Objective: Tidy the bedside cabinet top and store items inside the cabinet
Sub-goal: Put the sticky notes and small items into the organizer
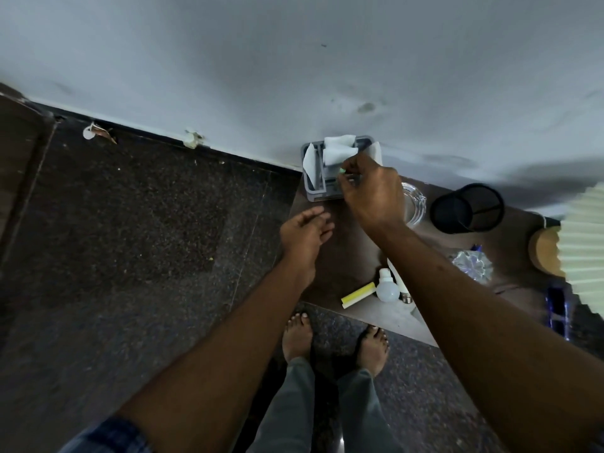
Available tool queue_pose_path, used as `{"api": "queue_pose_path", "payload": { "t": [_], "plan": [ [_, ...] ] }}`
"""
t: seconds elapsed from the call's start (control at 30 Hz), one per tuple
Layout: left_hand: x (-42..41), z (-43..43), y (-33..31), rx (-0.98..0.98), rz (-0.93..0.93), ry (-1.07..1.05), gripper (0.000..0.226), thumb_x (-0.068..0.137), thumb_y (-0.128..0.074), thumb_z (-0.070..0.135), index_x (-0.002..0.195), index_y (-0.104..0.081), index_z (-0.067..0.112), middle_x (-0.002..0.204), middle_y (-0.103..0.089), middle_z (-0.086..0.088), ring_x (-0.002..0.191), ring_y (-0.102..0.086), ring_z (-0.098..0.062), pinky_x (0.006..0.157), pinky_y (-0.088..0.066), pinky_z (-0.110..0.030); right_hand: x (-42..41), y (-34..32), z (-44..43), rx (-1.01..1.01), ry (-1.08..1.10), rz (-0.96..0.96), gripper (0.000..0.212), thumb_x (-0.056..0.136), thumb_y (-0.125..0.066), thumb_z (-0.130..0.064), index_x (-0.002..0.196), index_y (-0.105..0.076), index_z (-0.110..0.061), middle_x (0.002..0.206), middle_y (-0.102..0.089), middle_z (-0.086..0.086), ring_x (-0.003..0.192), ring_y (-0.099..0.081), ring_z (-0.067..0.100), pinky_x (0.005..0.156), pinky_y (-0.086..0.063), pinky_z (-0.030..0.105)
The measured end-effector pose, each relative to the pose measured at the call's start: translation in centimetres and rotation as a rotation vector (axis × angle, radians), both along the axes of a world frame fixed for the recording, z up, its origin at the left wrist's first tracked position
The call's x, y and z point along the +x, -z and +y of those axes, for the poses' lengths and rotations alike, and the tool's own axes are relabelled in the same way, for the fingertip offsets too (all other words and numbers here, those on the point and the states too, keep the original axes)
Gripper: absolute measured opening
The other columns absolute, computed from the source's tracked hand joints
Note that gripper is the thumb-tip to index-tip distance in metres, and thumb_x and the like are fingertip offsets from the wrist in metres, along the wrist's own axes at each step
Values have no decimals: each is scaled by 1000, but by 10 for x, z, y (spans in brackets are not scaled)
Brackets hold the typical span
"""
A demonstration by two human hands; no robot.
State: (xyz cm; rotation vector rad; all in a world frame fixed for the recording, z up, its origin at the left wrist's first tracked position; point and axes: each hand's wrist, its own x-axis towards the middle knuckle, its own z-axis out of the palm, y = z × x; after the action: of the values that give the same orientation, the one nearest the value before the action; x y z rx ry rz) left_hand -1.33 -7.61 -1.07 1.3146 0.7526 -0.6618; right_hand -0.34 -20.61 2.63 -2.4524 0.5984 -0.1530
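Pinching one pen [342, 170], right hand [372, 194], one bulb [387, 289] nearby

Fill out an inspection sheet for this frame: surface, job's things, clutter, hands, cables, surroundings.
Surface: brown bedside cabinet top, against the pale wall.
Job's things: grey organiser tray holding white tissues; black mesh pen cup; white light bulb; yellow-and-white bar; clear glass vessel.
Clutter: crinkled clear wrapper; blue object, unclear.
Hands: right hand pinches a thin green-tipped item over the tray; left hand open, holding nothing.
Cables: nothing seen.
Surroundings: dark speckled floor, pleated lampshade.
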Motion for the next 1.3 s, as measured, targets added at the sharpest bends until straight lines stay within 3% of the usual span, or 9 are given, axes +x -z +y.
{"api": "queue_pose_path", "payload": {
  "t": [0.27, 0.4, 0.53, 0.67, 0.77, 1.07, 1.2, 1.3],
  "plan": [
    [-12, 15, 7, 18, 87, 53, 19, 93, -62, 2, 108, -69, 10, 100, -74, -12, 83, -69, -19, 73, -58, -29, 9, 12, 12, -133, -128, 116, 23, 92, -60, -28, 113, -62, -19, 98, -73, 16, 89, -68, 44, 69, -53, 44],
    [-16, 18, 11, 10, 111, 92, 19, 93, -59, 1, 105, -68, 11, 96, -74, -9, 80, -68, -17, 71, -56, -28, 2, 12, 14, -85, -116, 79, 27, 91, -63, -32, 117, -61, -23, 101, -76, 9, 91, -71, 37, 69, -58, 41],
    [-20, 15, 10, 40, 104, 124, 20, 94, -58, 1, 110, -68, 9, 92, -73, -7, 76, -66, -14, 71, -55, -26, -20, 12, 11, 13, -83, -12, 20, 90, -67, -29, 109, -64, -22, 97, -76, 4, 82, -72, 31, 66, -59, 44],
    [-25, 13, 10, 103, 60, 218, 21, 93, -61, 4, 112, -70, 9, 100, -75, -7, 83, -68, -15, 75, -57, -27, -48, 14, 8, 105, -55, -13, 11, 90, -66, -23, 100, -67, -19, 92, -74, -1, 68, -69, 20, 61, -57, 40],
    [-32, 12, 11, 145, 25, 295, 23, 92, -61, 3, 112, -70, 9, 104, -74, -11, 83, -67, -15, 73, -55, -25, -70, 17, 8, 164, -58, 50, 10, 88, -71, -20, 98, -71, -19, 91, -75, -3, 70, -69, 16, 64, -58, 37],
    [-63, 18, 33, 249, 30, 380, 21, 91, -58, -1, 106, -71, 6, 87, -71, -8, 68, -62, -12, 61, -51, -21, -133, 40, 10, 51, -467, 304, 12, 82, -69, -14, 93, -74, -14, 96, -72, 8, 90, -65, 30, 74, -54, 41],
    [-79, 25, 43, 289, 17, 446, 19, 88, -63, 0, 87, -72, 17, 75, -69, -3, 63, -61, -13, 67, -53, -29, -154, 52, 14, -115, -656, 368, 15, 73, -73, -18, 88, -74, -15, 89, -72, 4, 92, -62, 29, 78, -49, 37],
    [-90, 31, 56, 331, 5, 499, 20, 82, -67, 6, 76, -71, 25, 77, -72, -5, 71, -66, -20, 80, -59, -40, -159, 57, 14, -177, -718, 434, 18, 72, -71, -26, 89, -75, -20, 89, -72, 1, 96, -62, 29, 81, -51, 39]
  ]
}}
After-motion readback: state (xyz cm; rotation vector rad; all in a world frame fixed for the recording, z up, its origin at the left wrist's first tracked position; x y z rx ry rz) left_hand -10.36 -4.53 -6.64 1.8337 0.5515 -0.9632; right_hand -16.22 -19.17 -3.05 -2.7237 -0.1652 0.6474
